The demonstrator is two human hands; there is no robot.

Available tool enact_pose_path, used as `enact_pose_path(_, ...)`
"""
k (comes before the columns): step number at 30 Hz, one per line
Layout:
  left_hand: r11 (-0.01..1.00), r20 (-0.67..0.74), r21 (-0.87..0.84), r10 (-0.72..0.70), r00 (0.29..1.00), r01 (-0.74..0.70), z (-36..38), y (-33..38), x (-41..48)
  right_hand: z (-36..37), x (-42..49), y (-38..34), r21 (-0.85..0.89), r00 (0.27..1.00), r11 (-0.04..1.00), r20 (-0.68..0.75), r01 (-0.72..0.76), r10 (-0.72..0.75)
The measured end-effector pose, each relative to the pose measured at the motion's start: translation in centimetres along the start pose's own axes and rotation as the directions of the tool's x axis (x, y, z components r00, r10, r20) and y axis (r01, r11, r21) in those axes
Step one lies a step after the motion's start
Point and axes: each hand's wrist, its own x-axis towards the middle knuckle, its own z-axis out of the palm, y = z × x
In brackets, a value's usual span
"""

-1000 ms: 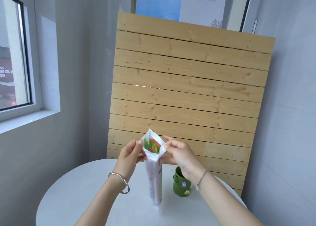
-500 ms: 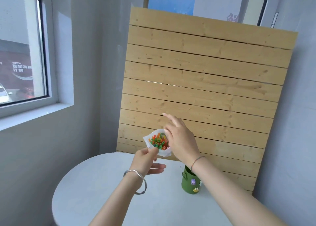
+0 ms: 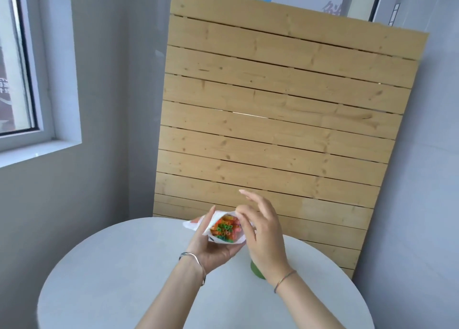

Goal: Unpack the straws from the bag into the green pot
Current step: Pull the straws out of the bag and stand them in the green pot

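- Surface: round pale-grey tabletop [image 3: 124, 279]. Behind it a slatted pale wood panel [image 3: 285, 129] leans in the corner of grey walls. White-framed window [image 3: 22, 80] on the left.
- Left hand [image 3: 213, 250]: palm up, fingers curled under the white plastic bag [image 3: 223, 240], thumb up along the bag's left side. It grips the bag above the table. Silver bangle [image 3: 195, 260] on the wrist.
- Right hand [image 3: 264, 234]: over the bag's right side. Index finger raised and straight, other fingers bent down at the bag's mouth and touching its rim. Thumb is hidden, so I can't tell if it pinches anything. Thin cord bracelet [image 3: 285, 277] on the wrist.
- Bag: tilted, mouth open toward the camera. Bundle of orange, green and yellow straws [image 3: 226, 229] sits inside, round ends showing.
- Dark green pot [image 3: 255, 271]: on the table just behind the right wrist, mostly hidden, only a lower left sliver shows. Can't see inside it.
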Motion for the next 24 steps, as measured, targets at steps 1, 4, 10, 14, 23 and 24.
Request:
enact_pose_path(1,0.996,-0.013,0.065,0.066,0.998,-0.065,0.0,-0.4,0.4,0.2,-0.6,0.3,0.069,0.994,0.993,-0.039,-0.099,0.101)
enact_pose_path(4,0.9,-0.047,0.309,0.338,0.94,-0.308,-0.9,-1.4,2.2,0.5,-2.2,1.3,0.41,0.854,0.789,-0.045,-0.457,0.518)
enact_pose_path(10,0.5,-0.003,0.742,0.669,0.744,-0.447,-4.3,-3.4,4.3,2.0,-5.2,4.4,0.746,0.388,-0.258,0.57,-0.614,0.725)
enact_pose_path(14,0.323,0.136,0.826,0.681,0.719,-0.462,-4.4,-4.9,4.9,2.7,-6.4,6.9,0.696,0.275,-0.515,0.691,-0.5,0.668)
enact_pose_path(23,0.549,0.15,0.703,0.507,0.849,-0.452,-3.6,-4.8,4.8,1.4,-6.1,6.8,0.765,0.331,-0.334,0.567,-0.55,0.754)
enact_pose_path(24,0.574,0.123,0.692,0.504,0.855,-0.438,-3.9,-4.7,4.8,1.4,-6.1,6.8,0.765,0.336,-0.269,0.531,-0.585,0.778)
